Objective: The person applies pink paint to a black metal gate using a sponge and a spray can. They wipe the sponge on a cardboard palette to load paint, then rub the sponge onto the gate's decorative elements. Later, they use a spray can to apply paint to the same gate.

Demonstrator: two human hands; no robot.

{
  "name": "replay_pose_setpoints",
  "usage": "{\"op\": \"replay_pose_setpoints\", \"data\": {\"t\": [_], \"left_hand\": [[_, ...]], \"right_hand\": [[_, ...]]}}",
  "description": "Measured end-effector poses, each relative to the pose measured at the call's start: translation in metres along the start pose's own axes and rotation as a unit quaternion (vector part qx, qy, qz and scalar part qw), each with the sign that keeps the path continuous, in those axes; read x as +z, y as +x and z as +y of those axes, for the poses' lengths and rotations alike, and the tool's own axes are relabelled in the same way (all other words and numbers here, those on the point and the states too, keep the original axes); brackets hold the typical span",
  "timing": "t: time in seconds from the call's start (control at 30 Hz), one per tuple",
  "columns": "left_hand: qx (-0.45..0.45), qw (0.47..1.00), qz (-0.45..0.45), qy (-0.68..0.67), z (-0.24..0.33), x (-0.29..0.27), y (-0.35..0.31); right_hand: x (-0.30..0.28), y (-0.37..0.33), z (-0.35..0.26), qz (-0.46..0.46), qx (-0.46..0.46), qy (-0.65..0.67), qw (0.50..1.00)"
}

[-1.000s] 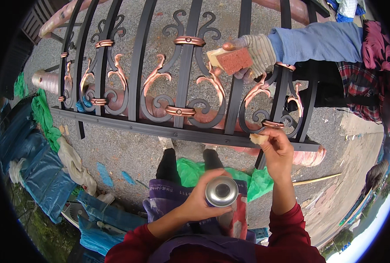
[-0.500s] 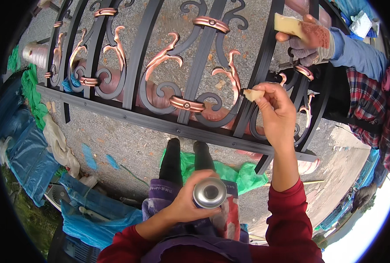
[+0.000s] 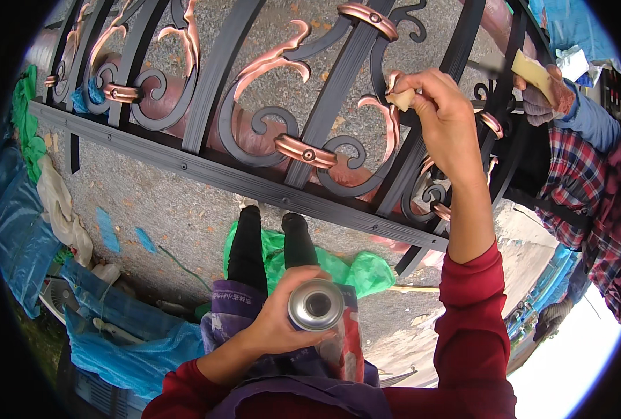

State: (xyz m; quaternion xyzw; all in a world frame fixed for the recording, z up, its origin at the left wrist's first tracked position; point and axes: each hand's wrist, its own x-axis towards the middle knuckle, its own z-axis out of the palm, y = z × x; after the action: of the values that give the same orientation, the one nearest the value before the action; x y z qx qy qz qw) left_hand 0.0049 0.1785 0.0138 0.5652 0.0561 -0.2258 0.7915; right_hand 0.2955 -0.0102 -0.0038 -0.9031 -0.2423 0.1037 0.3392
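Metal can (image 3: 316, 305) — one — fills the left hand (image 3: 280, 321); the right hand (image 3: 444, 120) pinches one pale scrap (image 3: 401, 100).

Blue sheeting (image 3: 132, 342) borders daylit, gritty grey ground (image 3: 188, 213).

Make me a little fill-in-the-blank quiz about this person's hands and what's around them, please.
1. The person's ____ hand holds a can.
2. The other hand pinches a pale scrap, and the sleeve on that side is ____.
3. The crumpled plastic around the person's legs is ____.
4. The co-worker is on the person's ____ side.

Missing words: left; red; green; right.
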Motion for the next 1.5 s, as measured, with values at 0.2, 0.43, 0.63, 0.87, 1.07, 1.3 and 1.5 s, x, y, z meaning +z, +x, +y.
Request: {"op": "replay_pose_setpoints", "data": {"t": [0.2, 0.43, 0.63, 0.87, 1.07, 1.3, 1.5], "left_hand": [[0.000, 1.000, 0.004, -0.004, -0.002, -0.002, -0.002], [0.012, 1.000, 0.008, -0.008, -0.003, -0.003, -0.001], [0.009, 1.000, 0.009, -0.022, -0.006, -0.003, -0.001], [0.008, 1.000, 0.012, -0.025, -0.006, -0.003, -0.001], [0.008, 0.999, 0.009, -0.030, -0.006, -0.005, 0.000], [0.013, 0.999, 0.027, -0.044, -0.007, -0.005, -0.001], [0.020, 0.999, 0.009, -0.030, -0.007, -0.007, -0.001]], "right_hand": [[-0.001, 0.006, -0.001, -0.017, -0.034, -0.041, 0.998], [-0.005, 0.005, -0.006, -0.033, -0.064, -0.069, 0.995], [-0.004, 0.008, -0.006, -0.022, -0.071, -0.074, 0.995], [-0.003, 0.007, -0.008, -0.023, -0.065, -0.079, 0.994], [0.000, 0.010, -0.006, -0.018, -0.081, -0.078, 0.994], [-0.002, 0.009, -0.006, -0.010, -0.058, -0.078, 0.995], [0.004, 0.010, -0.005, -0.020, -0.077, -0.081, 0.994]]}}
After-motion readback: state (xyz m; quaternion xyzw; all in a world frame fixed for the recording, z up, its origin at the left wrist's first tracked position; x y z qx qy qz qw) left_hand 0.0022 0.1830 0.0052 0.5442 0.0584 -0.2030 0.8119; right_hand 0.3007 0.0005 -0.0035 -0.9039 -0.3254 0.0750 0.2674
